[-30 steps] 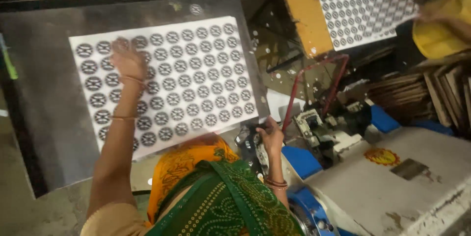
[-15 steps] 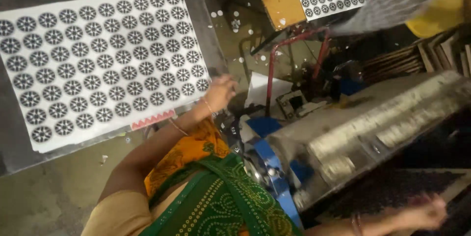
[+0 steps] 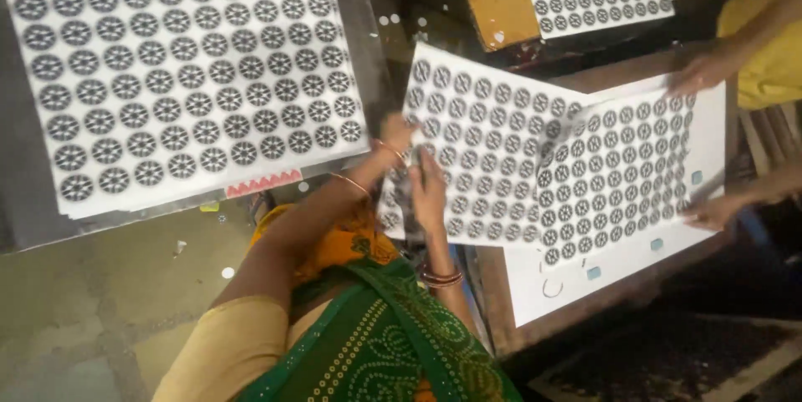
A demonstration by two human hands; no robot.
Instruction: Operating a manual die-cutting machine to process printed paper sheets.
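Both hands pinch the near edge of a white sheet printed with rows of black wheel-shaped circles (image 3: 493, 160): left hand (image 3: 397, 139) and right hand (image 3: 428, 193) closed on it, beside a matching large sheet (image 3: 180, 76) lying flat at left

Motion blurs her left hand (image 3: 399, 136) and right hand (image 3: 428, 191) at the patterned sheet (image 3: 484, 151), so their grip is unclear. The co-worker's hands (image 3: 700, 74) run off the right edge.

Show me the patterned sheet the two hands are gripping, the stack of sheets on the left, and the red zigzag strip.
held patterned sheet (image 3: 493, 160), head view, its middle.
stack of sheets (image 3: 184, 76), head view, top sheet's centre.
red zigzag strip (image 3: 263, 184), head view, mid-strip.
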